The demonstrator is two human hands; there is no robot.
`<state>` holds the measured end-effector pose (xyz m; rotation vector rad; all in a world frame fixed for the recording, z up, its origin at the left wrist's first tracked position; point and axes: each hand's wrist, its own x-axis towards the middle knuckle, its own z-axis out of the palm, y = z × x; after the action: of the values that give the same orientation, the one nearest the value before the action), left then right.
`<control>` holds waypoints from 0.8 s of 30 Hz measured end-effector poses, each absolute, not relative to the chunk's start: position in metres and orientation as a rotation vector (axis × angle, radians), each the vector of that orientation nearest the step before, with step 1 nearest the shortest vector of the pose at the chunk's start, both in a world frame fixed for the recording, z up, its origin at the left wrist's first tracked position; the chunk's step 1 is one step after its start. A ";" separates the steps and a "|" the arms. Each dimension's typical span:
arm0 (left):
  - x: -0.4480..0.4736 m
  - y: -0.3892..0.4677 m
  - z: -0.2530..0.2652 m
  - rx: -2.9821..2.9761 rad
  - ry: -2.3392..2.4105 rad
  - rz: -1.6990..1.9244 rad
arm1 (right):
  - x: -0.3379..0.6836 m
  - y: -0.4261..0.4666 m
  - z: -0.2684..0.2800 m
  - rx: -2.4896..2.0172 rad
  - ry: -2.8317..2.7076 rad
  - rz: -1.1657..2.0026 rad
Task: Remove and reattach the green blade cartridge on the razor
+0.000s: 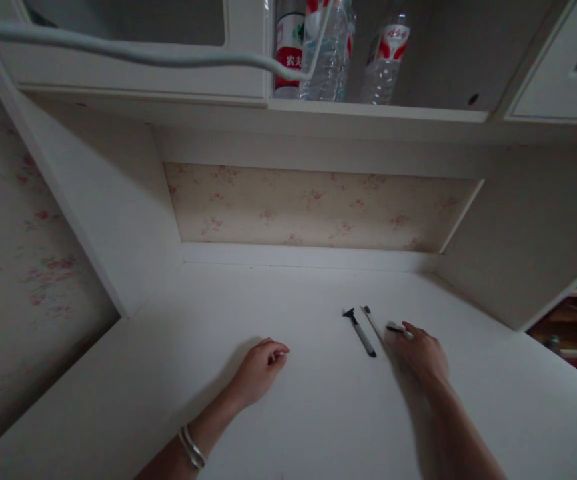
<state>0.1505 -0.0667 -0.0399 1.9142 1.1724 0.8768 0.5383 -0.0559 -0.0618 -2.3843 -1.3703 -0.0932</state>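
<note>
My left hand (261, 370) rests on the white desktop with its fingers curled closed. I see nothing held in it, and a bracelet circles that wrist. Further right, my right hand (423, 353) grips a small white-handled thing with a dark strip (399, 329), low over the surface; its exact kind is too small to make out. Just left of this hand lies a slim toothbrush (372, 321) with a dark head. Beside the toothbrush is a grey and black razor (362, 335), its head pointing away from me.
White side panels (103, 200) bound the desk (308, 420) left and right. Overhead, a cabinet shelf (378, 115) holds several plastic bottles (325, 60). A pale curved bar (168, 59) crosses in front of the cabinet. Floral wallpaper (313, 207) covers the back.
</note>
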 end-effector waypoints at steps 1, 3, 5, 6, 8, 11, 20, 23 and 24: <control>0.151 -0.067 -0.040 1.915 1.174 0.875 | 0.539 -0.056 -0.062 -2.413 -1.356 -0.083; 0.150 -0.067 -0.039 1.918 1.175 0.872 | 0.538 -0.054 -0.062 -2.448 -1.340 -0.061; 0.150 -0.067 -0.040 1.920 1.179 0.869 | 0.535 -0.051 -0.061 -2.448 -1.347 -0.071; 0.150 -0.067 -0.041 1.922 1.180 0.866 | 0.534 -0.050 -0.061 -2.436 -1.358 -0.085; 0.150 -0.066 -0.043 1.928 1.181 0.866 | 0.534 -0.048 -0.063 -2.413 -1.375 -0.110; 0.150 -0.064 -0.046 1.928 1.177 0.874 | 0.536 -0.048 -0.066 -2.405 -1.374 -0.105; 0.150 -0.067 -0.041 1.905 1.162 0.864 | 0.531 -0.052 -0.062 -2.383 -1.351 -0.088; 0.149 -0.067 -0.041 1.906 1.157 0.879 | 0.529 -0.053 -0.058 -2.313 -1.314 -0.130; 0.149 -0.066 -0.040 1.905 1.154 0.893 | 0.528 -0.053 -0.056 -2.262 -1.299 -0.146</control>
<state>0.1490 -0.0663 -0.0402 1.9052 1.1545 0.8935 0.5277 -0.0528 -0.0558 -2.2618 -1.2985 -0.1460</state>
